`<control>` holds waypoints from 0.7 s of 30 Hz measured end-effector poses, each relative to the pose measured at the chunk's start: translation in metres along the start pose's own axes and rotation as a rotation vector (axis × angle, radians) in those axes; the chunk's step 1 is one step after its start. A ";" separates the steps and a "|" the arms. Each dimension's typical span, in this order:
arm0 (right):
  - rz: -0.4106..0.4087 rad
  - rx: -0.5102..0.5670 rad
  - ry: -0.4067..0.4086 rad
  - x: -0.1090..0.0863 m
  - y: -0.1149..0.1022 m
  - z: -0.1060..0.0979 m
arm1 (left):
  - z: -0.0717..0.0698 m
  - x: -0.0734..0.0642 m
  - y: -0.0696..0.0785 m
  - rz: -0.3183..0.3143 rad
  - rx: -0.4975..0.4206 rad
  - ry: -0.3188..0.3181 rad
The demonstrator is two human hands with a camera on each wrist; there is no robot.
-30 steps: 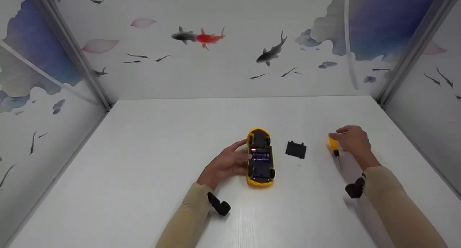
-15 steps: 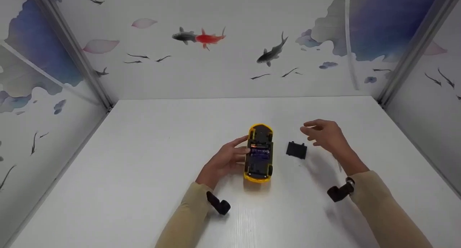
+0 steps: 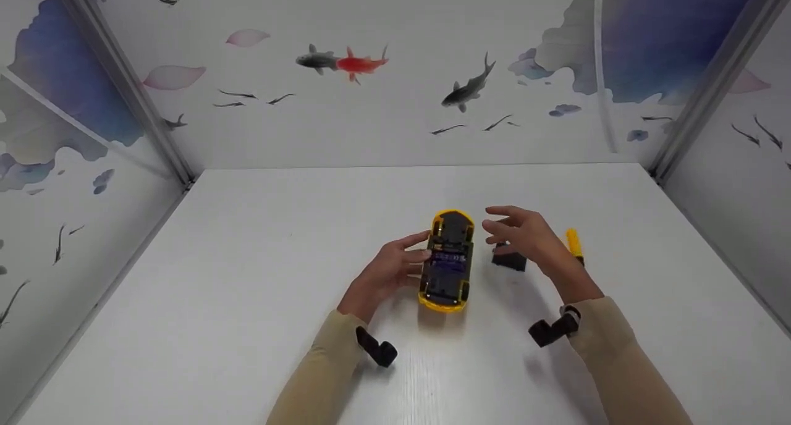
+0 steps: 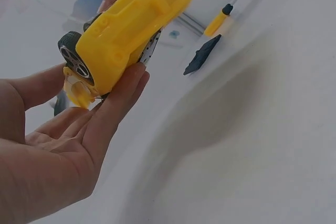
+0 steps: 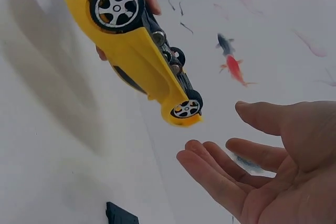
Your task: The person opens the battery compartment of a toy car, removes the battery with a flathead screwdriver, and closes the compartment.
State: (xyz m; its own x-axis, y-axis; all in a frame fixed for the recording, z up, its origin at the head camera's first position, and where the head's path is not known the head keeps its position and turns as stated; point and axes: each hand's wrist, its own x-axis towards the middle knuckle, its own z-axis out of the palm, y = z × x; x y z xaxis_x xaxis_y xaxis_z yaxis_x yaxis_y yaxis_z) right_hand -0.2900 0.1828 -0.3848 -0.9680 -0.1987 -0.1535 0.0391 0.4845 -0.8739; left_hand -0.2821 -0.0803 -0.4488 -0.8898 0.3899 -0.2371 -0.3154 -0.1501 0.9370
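Observation:
My left hand [image 3: 392, 267] grips a yellow toy car [image 3: 448, 289] that is turned upside down, its black underside facing up and batteries [image 3: 449, 262] showing in the uncovered compartment. In the left wrist view the car [image 4: 131, 30] is held off the table between thumb and fingers. My right hand [image 3: 522, 233] hovers just right of the car with fingers spread and nothing in them. Beneath it lies a black battery cover [image 3: 511, 262], partly hidden by the fingers. In the right wrist view the right hand [image 5: 262, 166] reaches toward the car's end [image 5: 184, 114].
A screwdriver with a yellow handle [image 3: 574, 243] lies on the white table [image 3: 278, 277] to the right, its shaft hidden behind the right forearm. White panels [image 3: 383, 128] printed with fish stand along the back and both sides.
The right hand has let go of the screwdriver, leaving it on the table, and has moved left over the battery cover toward the car. The left hand has raised and slightly tilted the car.

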 end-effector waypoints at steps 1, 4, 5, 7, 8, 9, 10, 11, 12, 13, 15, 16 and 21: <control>-0.001 0.010 -0.008 0.001 0.001 0.003 | 0.001 0.000 0.000 0.004 0.010 -0.006; -0.002 0.049 -0.025 0.004 0.003 0.011 | 0.002 -0.002 0.001 0.001 0.012 -0.014; -0.002 0.062 -0.030 0.005 0.004 0.013 | 0.003 -0.002 0.002 -0.002 0.013 -0.015; 0.015 0.076 -0.032 0.007 0.005 0.018 | 0.004 -0.003 0.003 -0.012 0.020 -0.013; 0.026 0.084 -0.027 0.008 0.005 0.019 | 0.004 -0.003 0.003 -0.015 0.028 -0.014; 0.039 0.091 -0.018 0.009 0.006 0.020 | 0.004 -0.003 0.004 -0.020 0.034 -0.013; 0.053 0.100 -0.008 0.010 0.006 0.021 | 0.004 -0.003 0.004 -0.024 0.040 -0.014; 0.064 0.106 0.003 0.011 0.007 0.022 | 0.004 -0.003 0.005 -0.027 0.044 -0.015; 0.075 0.120 0.013 0.012 0.007 0.022 | 0.003 -0.003 0.005 -0.029 0.046 -0.016; 0.084 0.133 0.019 0.013 0.008 0.022 | 0.003 -0.002 0.005 -0.027 0.049 -0.019; 0.102 0.170 0.014 0.015 0.010 0.021 | 0.002 -0.002 0.005 -0.027 0.054 -0.022; 0.107 0.187 0.004 0.016 0.011 0.020 | 0.002 -0.002 0.005 -0.024 0.060 -0.026; 0.120 0.258 -0.057 0.018 0.019 0.017 | 0.002 -0.004 0.005 -0.031 0.088 -0.035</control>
State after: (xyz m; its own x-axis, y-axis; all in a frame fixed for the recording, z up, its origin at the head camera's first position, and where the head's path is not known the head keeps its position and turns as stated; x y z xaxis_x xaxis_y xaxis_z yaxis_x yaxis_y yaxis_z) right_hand -0.3022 0.1741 -0.4120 -0.9374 -0.2039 -0.2824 0.2215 0.2766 -0.9351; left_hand -0.2794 -0.0813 -0.4425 -0.8675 0.4246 -0.2590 -0.3114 -0.0575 0.9485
